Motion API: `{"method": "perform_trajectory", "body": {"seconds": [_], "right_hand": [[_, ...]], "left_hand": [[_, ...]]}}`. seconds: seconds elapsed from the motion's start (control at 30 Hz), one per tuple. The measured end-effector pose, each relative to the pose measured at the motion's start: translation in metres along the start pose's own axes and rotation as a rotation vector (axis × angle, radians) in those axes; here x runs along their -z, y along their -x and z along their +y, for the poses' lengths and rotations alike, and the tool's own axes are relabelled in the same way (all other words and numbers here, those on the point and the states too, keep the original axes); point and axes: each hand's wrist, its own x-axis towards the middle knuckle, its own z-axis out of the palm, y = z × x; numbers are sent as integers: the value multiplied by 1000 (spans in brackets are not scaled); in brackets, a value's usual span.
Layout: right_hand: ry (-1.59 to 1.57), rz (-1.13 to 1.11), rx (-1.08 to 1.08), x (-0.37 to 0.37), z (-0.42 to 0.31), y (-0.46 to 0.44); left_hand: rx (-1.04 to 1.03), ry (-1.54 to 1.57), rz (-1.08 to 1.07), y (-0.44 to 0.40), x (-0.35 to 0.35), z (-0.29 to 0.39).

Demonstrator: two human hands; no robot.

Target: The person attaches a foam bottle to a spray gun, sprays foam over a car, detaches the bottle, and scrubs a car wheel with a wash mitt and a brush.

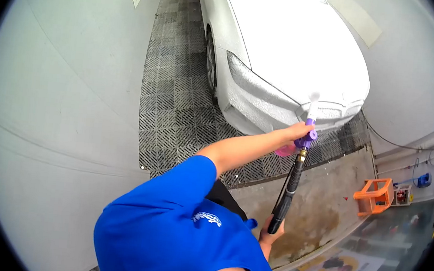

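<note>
the spray gun [294,176] lies right of centre in the frame, its long axis running steeply up from the lower middle and leaning a little to the right, so that its purple head [307,138] points toward the top of the frame, at the front of a white car [287,43]. the left hand [299,131], at the end of an outstretched arm, is closed round the purple head; the right hand [268,236] is wrapped round the bottom of the black handle [285,203], its fingers partly hidden behind it. a brass fitting [302,154] joins head and handle, and something pink [285,151] shows just below the left hand. a white streak [313,107] stands at the tip, though whether it is foam or nozzle is hard to tell. the car, coated in white foam, fills the upper middle over a dark grated floor [172,90]. an orange stool [374,196] stands at the right.
</note>
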Motion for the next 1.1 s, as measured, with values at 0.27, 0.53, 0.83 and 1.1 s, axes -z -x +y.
{"method": "perform_trajectory", "body": {"seconds": [0.27, 0.53, 0.83, 1.1], "right_hand": [[-103, -247, 40, -134, -106, -79], [-38, -392, -47, -239, -170, -71], [2, -281, 16, -382, -276, -106], [-57, -305, 313, -470, -352, -175]], "left_hand": [[-33, 237, 102, 31, 216, 136], [172, 288, 314, 48, 368, 136], [85, 169, 119, 18, 493, 275], [-30, 226, 250, 14, 623, 345]]}}
